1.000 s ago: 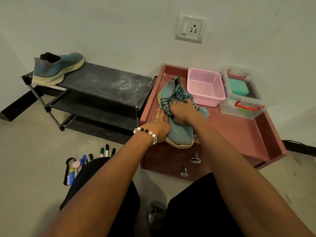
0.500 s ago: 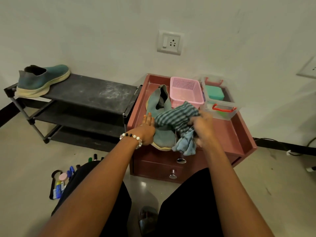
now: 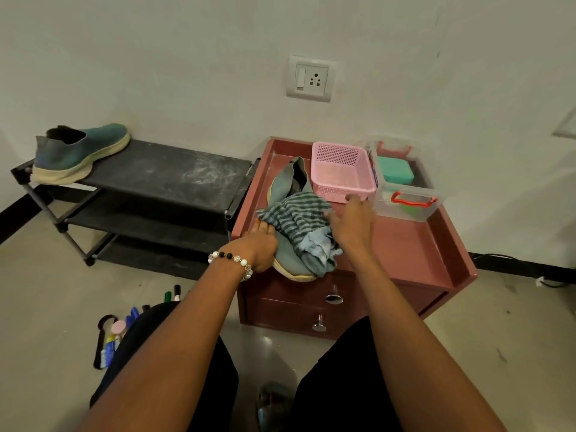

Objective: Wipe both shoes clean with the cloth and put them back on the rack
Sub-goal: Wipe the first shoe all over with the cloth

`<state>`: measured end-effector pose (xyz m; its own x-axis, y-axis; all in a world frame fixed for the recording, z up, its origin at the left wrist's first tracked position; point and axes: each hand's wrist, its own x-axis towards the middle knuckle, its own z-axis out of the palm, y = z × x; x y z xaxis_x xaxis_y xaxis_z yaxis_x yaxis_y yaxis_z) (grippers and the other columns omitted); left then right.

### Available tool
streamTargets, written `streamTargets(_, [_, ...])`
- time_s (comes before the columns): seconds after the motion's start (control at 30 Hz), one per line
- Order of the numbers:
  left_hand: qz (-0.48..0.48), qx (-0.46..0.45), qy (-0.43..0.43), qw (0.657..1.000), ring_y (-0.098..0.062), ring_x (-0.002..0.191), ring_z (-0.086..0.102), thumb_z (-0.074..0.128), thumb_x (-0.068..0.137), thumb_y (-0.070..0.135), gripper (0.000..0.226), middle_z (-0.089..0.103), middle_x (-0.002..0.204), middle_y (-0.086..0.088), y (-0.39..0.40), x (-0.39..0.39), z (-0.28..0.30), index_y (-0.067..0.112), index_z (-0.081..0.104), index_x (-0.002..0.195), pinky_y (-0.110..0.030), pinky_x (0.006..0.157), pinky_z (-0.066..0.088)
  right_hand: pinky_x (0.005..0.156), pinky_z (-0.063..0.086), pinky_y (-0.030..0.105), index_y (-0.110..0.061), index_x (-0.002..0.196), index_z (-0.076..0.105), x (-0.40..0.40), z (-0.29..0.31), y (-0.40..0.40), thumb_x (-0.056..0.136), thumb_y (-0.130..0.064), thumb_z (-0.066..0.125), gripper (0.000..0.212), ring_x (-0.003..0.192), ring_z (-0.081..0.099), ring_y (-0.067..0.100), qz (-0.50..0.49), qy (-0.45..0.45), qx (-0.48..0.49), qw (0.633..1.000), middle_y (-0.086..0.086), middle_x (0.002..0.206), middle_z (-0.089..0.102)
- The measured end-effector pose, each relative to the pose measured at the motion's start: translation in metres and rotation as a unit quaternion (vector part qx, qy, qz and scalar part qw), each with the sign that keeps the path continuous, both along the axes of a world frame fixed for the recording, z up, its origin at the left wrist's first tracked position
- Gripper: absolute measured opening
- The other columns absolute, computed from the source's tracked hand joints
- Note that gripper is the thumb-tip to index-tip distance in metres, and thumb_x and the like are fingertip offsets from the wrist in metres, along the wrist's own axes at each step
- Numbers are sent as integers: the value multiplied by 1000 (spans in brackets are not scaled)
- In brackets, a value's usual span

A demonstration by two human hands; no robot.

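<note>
A teal slip-on shoe [image 3: 285,182] lies on the red cabinet's tray top [image 3: 405,247], its toe over the front edge. A green-striped cloth [image 3: 296,221] is draped across the shoe's middle. My left hand [image 3: 260,244], with a bead bracelet on the wrist, presses flat against the shoe's left side, the fingertips under the cloth's edge. My right hand [image 3: 352,226] hovers just right of the cloth with its fingers spread and holds nothing. The second teal shoe [image 3: 78,151] stands at the left end of the black rack's top shelf [image 3: 168,176].
A pink basket [image 3: 343,169] and a clear lidded box [image 3: 402,191] stand at the back of the cabinet top. Markers and small bottles [image 3: 118,332] lie on the floor by my left knee. A wall socket [image 3: 311,77] is above the cabinet. Cables run along the right wall.
My right hand pulled the cloth off the heel toward the toe, then let go of it; the cloth now lies loose on the shoe. My left hand stayed on the shoe.
</note>
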<state>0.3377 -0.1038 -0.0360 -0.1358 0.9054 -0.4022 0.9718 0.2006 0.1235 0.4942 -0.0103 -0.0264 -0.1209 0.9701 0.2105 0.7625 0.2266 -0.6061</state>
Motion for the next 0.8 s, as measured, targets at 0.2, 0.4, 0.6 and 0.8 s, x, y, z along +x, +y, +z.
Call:
streamTargets(0.2, [3, -10, 10, 1000, -35, 146, -11, 39, 97, 6, 68, -8, 158, -21, 4, 4, 5, -6, -4, 149, -48, 118, 13, 73, 52, 27, -9, 97, 68, -8, 13, -26, 85, -11, 69, 12, 75, 60, 12, 288, 133, -90, 944, 3, 87, 67])
streamTargets(0.4, [10, -5, 9, 1000, -33, 146, -14, 36, 97, 1, 71, -21, 156, -19, 3, 11, 5, -4, -12, 149, -48, 118, 8, 79, 45, 29, -2, 94, 70, -23, -7, -4, 85, -10, 66, 12, 88, 63, 23, 205, -35, -84, 975, 11, 93, 70])
streamTargets(0.6, [20, -4, 20, 1000, -32, 146, -16, 36, 96, -2, 72, -27, 155, -18, 2, 16, 2, -1, -13, 149, -46, 118, 7, 109, 20, 32, -12, 145, 37, -24, -14, -6, 92, -41, 55, 63, 132, 29, 29, 301, -200, 4, 932, 12, 145, 36])
streamTargets(0.8, [30, -14, 31, 999, -34, 145, -17, 39, 95, -2, 75, -30, 153, -20, 5, 17, -5, -3, -15, 148, -47, 118, 6, 112, 22, 34, -15, 143, 40, -28, -7, -16, 94, -19, 44, 49, 135, 31, 28, 324, -303, -3, 896, 11, 149, 38])
